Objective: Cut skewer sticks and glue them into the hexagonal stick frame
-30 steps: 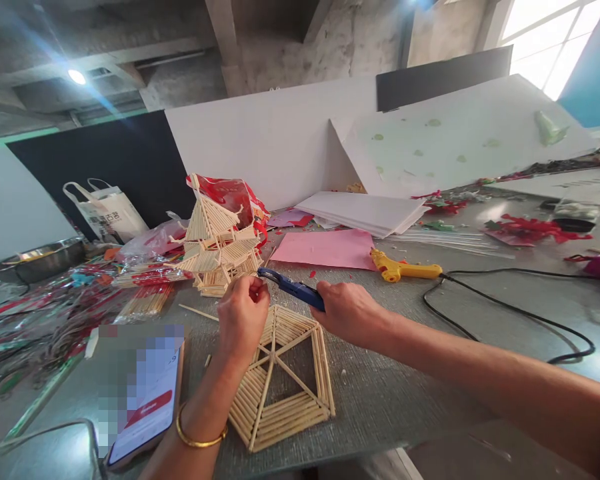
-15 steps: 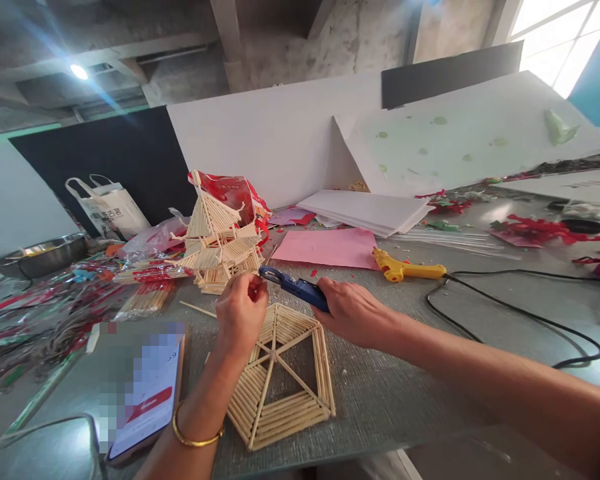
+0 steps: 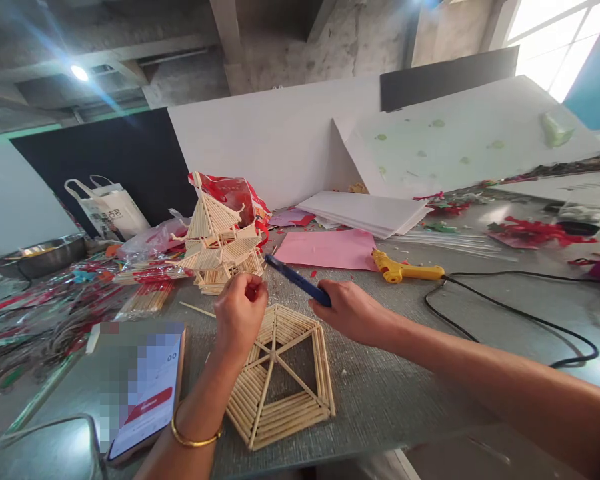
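My left hand [image 3: 241,310] is closed in a pinch above the hexagonal frame; whatever lies between its fingertips is hidden or too small to make out. In my right hand [image 3: 353,308] is a slim dark blue hand tool [image 3: 297,279], seen edge-on, its tip pointing up and left, just past my left fingertips. Its exact kind is unclear. Below both hands lies the hexagonal stick frame [image 3: 293,417], with spokes meeting at a hub. Rows of sticks fill several of its sections, while the right-hand section shows bare tabletop. Behind my left hand stands a tiered stick pagoda [image 3: 217,230].
A phone [image 3: 147,400] lies left of my left forearm. Rightward is a yellow glue gun [image 3: 407,268] with a black cord, near pink paper [image 3: 325,249] and white boards [image 3: 365,210]. Wrapped sticks [image 3: 145,299], plastic packets and a metal bowl [image 3: 50,253] crowd the left side.
The blue tool has turned edge-on, and its tip has come up off my left fingertips, leaving a small gap. My left hand stays pinched in nearly the same place.
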A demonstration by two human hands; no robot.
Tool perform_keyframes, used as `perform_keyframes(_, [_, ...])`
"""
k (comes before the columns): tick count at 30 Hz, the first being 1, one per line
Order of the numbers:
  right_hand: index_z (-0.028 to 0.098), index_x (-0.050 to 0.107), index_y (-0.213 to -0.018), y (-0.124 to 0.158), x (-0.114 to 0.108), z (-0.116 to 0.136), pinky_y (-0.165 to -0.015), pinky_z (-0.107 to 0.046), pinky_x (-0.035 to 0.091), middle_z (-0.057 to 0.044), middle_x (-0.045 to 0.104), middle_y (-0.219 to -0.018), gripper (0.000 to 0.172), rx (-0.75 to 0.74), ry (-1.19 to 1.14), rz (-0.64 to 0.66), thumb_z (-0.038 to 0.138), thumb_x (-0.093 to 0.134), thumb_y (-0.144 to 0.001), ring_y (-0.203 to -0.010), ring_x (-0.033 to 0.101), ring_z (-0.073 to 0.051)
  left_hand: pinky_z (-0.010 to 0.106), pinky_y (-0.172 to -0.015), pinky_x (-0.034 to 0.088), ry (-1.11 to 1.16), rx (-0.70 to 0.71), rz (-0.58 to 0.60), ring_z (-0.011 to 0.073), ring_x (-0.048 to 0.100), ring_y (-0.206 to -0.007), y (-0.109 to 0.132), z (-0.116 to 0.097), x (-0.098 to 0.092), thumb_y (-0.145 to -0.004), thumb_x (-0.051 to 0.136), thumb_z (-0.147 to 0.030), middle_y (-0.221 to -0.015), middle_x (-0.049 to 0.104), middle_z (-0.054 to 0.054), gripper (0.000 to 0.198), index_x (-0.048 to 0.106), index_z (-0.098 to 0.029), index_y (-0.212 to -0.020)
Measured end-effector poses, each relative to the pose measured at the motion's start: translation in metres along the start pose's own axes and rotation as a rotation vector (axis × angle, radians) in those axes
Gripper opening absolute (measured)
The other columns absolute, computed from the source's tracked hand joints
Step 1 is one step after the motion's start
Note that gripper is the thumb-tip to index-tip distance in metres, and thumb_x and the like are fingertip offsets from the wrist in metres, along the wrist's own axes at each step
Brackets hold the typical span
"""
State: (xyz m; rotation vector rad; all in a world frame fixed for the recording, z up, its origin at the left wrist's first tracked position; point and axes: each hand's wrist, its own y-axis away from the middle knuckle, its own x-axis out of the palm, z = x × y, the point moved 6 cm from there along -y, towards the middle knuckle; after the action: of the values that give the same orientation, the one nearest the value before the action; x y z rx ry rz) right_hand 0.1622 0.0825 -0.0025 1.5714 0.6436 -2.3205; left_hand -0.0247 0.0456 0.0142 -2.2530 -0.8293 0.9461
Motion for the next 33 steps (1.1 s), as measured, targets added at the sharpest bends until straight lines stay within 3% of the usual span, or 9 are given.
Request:
perform_keyframes(4, [0.016, 0.053, -0.087, -0.005, -0.011, -0.01, -0.052, -0.024, 0.027, -0.005, 0.059, -0.069, 0.023, 0.032, -0.096, -0.073, 0.035, 0.04, -0.083, -0.057, 0.05, -0.013, 0.02, -0.049, 0.041, 0.697, -0.475, 0.135, 0.0076, 0.049, -0.047, -0.002, 0.022, 0.011, -0.064, 0.066, -0.023, -0.055, 0.054, -0.004, 0.013, 0.059, -0.015, -0.069])
perform_keyframes(6, [0.015, 0.052, -0.092, -0.006, -0.014, -0.011, -0.053, -0.025, 0.027, -0.006, 0.06, -0.072, 0.024, 0.026, -0.052, -0.088, 0.034, 0.04, -0.083, -0.059, 0.051, -0.014, 0.017, -0.047, 0.042, 0.985, -0.626, 0.144, 0.0057, 0.05, -0.049, -0.001, 0.026, 0.015, -0.062, 0.069, -0.019, -0.056, 0.055, -0.004, 0.014, 0.06, -0.012, -0.071])
perform_keyframes(14, [0.012, 0.048, -0.096, 0.001, 0.006, 0.004, -0.058, -0.027, 0.029, -0.008, 0.06, -0.079, 0.026, -0.132, 0.092, -0.113, 0.032, 0.043, -0.08, -0.062, 0.052, -0.016, 0.014, -0.046, 0.046, 1.373, -0.92, 0.043, 0.0063, 0.056, -0.052, 0.004, 0.033, 0.02, -0.073, 0.053, -0.001, -0.061, 0.061, 0.002, 0.011, 0.059, -0.008, -0.067])
perform_keyframes(19, [0.011, 0.044, -0.1, 0.002, 0.01, 0.009, -0.068, -0.029, 0.036, -0.01, 0.058, -0.086, 0.029, -0.193, 0.104, -0.203, 0.031, 0.045, -0.079, -0.077, 0.054, -0.019, 0.013, -0.044, 0.045, 1.46, -0.962, 0.065, 0.0063, 0.056, -0.049, 0.008, 0.025, 0.024, -0.079, 0.047, -0.001, -0.057, 0.06, 0.002, 0.019, 0.059, -0.008, -0.065])
perform_keyframes(33, [0.014, 0.042, -0.095, 0.002, 0.013, 0.009, -0.068, -0.029, 0.036, -0.008, 0.056, -0.084, 0.025, -0.199, 0.115, -0.286, 0.03, 0.044, -0.076, -0.075, 0.052, -0.018, 0.017, -0.053, 0.052, 1.522, -0.949, -0.004, 0.0077, 0.061, -0.055, 0.014, 0.018, 0.028, -0.081, 0.044, 0.001, -0.062, 0.065, 0.003, 0.022, 0.059, -0.009, -0.068])
